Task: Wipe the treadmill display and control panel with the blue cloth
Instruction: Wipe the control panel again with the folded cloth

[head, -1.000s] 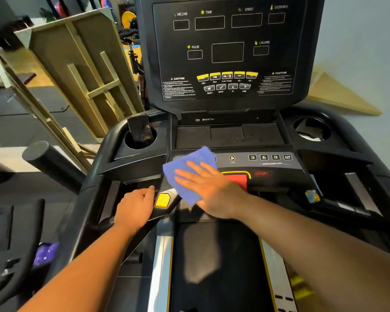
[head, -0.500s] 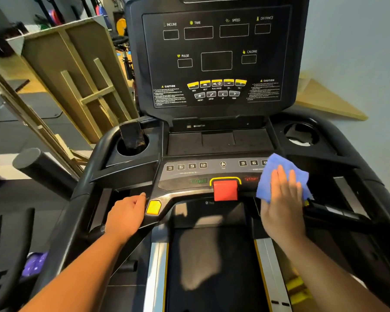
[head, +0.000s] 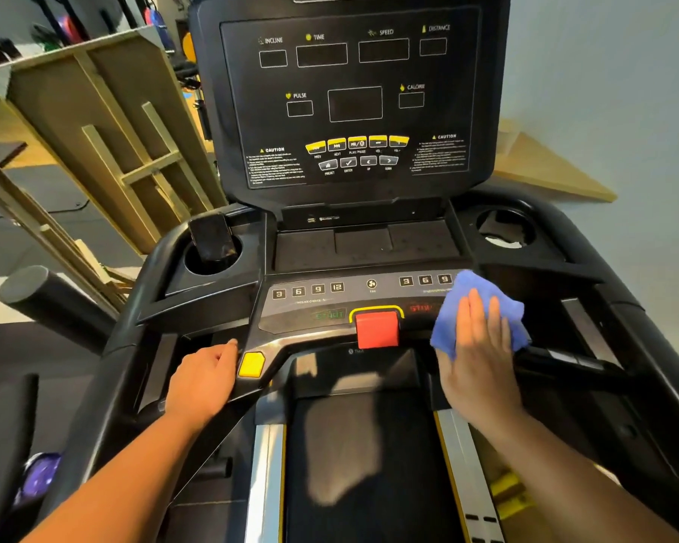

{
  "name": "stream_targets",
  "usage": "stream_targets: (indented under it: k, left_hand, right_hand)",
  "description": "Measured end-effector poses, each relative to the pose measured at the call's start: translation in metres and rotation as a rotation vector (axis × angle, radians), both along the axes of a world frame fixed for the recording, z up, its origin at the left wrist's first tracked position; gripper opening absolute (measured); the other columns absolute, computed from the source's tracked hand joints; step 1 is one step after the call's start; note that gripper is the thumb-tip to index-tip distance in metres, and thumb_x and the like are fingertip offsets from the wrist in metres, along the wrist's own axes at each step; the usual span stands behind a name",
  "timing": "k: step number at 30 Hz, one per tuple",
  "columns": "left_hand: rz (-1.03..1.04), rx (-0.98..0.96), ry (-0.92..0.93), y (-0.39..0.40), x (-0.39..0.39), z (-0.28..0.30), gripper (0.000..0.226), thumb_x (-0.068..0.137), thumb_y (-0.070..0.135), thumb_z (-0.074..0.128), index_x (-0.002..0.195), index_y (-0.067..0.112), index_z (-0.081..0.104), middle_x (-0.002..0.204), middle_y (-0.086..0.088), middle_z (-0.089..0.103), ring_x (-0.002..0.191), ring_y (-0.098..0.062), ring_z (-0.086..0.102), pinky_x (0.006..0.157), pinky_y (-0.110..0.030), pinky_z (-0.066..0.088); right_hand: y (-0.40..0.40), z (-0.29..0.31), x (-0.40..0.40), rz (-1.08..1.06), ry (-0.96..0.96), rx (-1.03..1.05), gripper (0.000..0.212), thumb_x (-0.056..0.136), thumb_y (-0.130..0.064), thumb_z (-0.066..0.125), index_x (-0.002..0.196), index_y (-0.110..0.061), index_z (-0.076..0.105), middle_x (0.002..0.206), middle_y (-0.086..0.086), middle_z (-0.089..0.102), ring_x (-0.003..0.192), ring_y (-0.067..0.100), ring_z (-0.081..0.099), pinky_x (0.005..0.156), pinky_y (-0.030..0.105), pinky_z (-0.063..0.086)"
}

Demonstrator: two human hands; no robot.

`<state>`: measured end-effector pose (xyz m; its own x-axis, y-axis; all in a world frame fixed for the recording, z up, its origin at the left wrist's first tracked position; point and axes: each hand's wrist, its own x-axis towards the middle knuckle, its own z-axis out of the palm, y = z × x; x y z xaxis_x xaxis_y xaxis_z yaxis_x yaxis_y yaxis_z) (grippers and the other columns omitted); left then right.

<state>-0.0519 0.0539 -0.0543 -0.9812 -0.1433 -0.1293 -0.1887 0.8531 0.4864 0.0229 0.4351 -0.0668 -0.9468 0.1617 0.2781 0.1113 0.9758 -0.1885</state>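
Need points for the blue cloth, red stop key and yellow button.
blue cloth (head: pixel 467 286): head view, upper corner above the fingers.
red stop key (head: pixel 377 330): head view, middle of its red face.
yellow button (head: pixel 251 364): head view, middle of its face.

Blue cloth (head: pixel 475 307) lies on the control panel (head: pixel 330 303), right end.
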Motion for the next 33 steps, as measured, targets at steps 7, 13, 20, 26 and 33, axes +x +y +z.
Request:
stream_targets:
  k: [7, 13, 20, 26, 33]
  left_hand:
    - [0.015, -0.007, -0.002, 0.002, 0.001, 0.004, 0.051, 0.107, 0.043, 0.034, 0.077, 0.019, 0.068, 0.077, -0.002, 0.069, 0.074, -0.017, 0.063, 0.069, -0.035, 0.045]
    - [0.003, 0.001, 0.01, 0.002, 0.002, 0.006, 0.049, 0.107, 0.043, 0.035, 0.081, 0.021, 0.07, 0.075, 0.003, 0.067, 0.073, -0.014, 0.062, 0.072, -0.036, 0.047]
    - [0.015, 0.022, 0.002, 0.0, 0.002, 0.005, 0.053, 0.106, 0.045, 0.035, 0.071, 0.021, 0.066, 0.071, 0.0, 0.069, 0.071, -0.018, 0.065, 0.078, -0.04, 0.055]
    - [0.044, -0.024, -0.006, 0.0, 0.0, 0.003, 0.053, 0.104, 0.05, 0.034, 0.088, 0.021, 0.074, 0.086, -0.003, 0.071, 0.082, -0.026, 0.065, 0.077, -0.037, 0.049]
    - [0.012, 0.022, -0.064, -0.001, 0.002, 0.008, 0.056, 0.102, 0.051, 0.034, 0.072, 0.02, 0.069, 0.075, 0.003, 0.071, 0.076, -0.023, 0.066, 0.073, -0.036, 0.051]
  right_hand:
    - [-0.029, 0.03, -0.045, 0.073, -0.108, 0.059, 0.08, 0.087, -0.031, 0.065, 0.152, 0.003, 0.033, 0.159, 0.023, 0.033, 0.147, 0.047, 0.027, 0.119, 0.056, 0.029]
    - [-0.04, 0.027, -0.012, 0.263, -0.211, 0.066, 0.083, 0.087, -0.035, 0.062, 0.156, -0.005, 0.026, 0.165, 0.012, 0.024, 0.152, 0.04, 0.019, 0.121, 0.053, 0.025]
    - [-0.134, 0.043, -0.059, 0.286, -0.186, 0.061, 0.075, 0.092, -0.043, 0.041, 0.152, 0.001, 0.035, 0.163, 0.018, 0.023, 0.15, 0.043, 0.021, 0.119, 0.052, 0.009]
    - [-0.2, 0.054, -0.061, 0.486, -0.267, 0.126, 0.081, 0.103, -0.044, 0.039, 0.159, -0.007, -0.007, 0.167, 0.013, -0.017, 0.151, 0.04, -0.021, 0.12, 0.047, -0.012]
    - [-0.2, 0.039, -0.047, 0.692, -0.262, 0.03, 0.071, 0.097, -0.035, 0.031, 0.159, -0.007, 0.015, 0.169, 0.008, 0.003, 0.154, 0.032, -0.007, 0.12, 0.047, -0.014]
